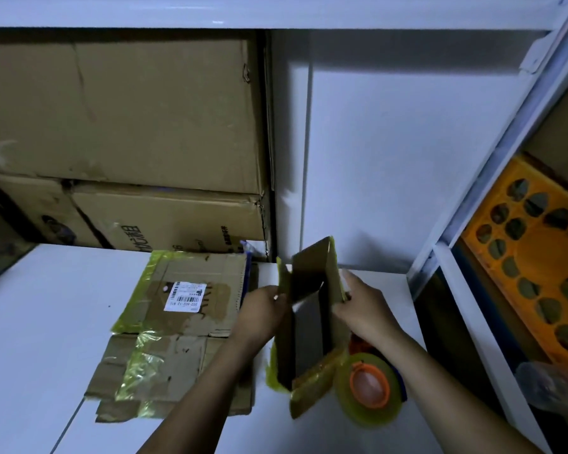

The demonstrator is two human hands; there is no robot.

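**A:** What takes up most of the view?

**B:** Two big stacked boxes at ten o'clock, brown and dented, against the back wall. Below them a white table runs from nine o'clock round to four.

**A:** And on the right?

**B:** A white shelf at three o'clock, with an orange tray full of round holes leaning inside it.

**A:** What lies on the table?

**B:** A sheet of flat cardboard at seven o'clock from the middle, streaked with yellow-green tape.

**A:** Where is the box being handled?

**B:** The small box is at five o'clock from the middle, just right of the flat cardboard. It opens toward the camera, its far flap stands up, and yellow-green tape clings to its edges. I can't tell whether its near end rests on the table.

**A:** Anything close to it?

**B:** A tape roll with an orange core, at five o'clock of the box, just beside its near flap.

**A:** And the hands?

**B:** The left hand grips the box's left wall, at its nine o'clock, fingers curled on the edge. The right hand grips the right wall, at three o'clock.

**A:** The smallest thing?

**B:** A white label with a barcode, stuck on the flat cardboard.
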